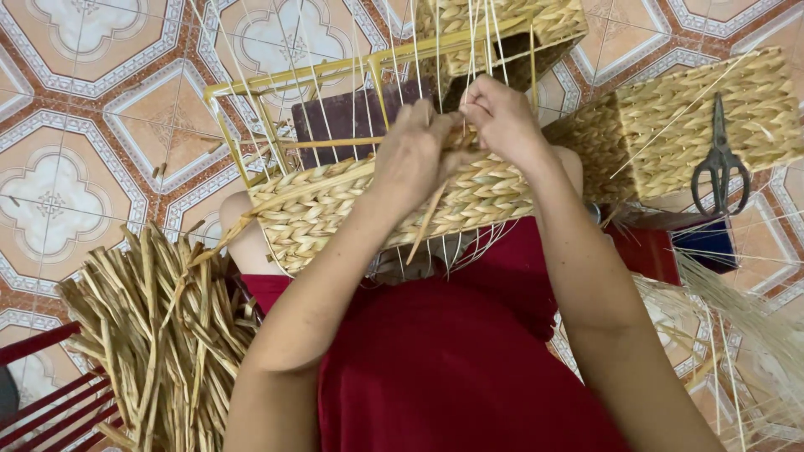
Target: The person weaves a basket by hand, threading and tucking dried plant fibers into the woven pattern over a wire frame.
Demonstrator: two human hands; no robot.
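Observation:
A half-woven straw basket [318, 209] on a yellow wire frame [251, 117] rests on my lap, its thin white strings running upward. My left hand [414, 155] presses against the top edge of the woven wall and pinches a flat straw strand [431, 213] that hangs down over the weave. My right hand [502, 117] is close beside it, fingers closed on the strand and strings at the rim. Both hands touch each other above the weave.
A bundle of dried straw strands [159, 335] lies at my left. A finished woven basket [712, 117] stands at the right with black scissors [718, 163] on it. Another woven basket [511, 29] sits beyond the frame. Pale fibres [737, 318] lie at the right on the tiled floor [75, 167].

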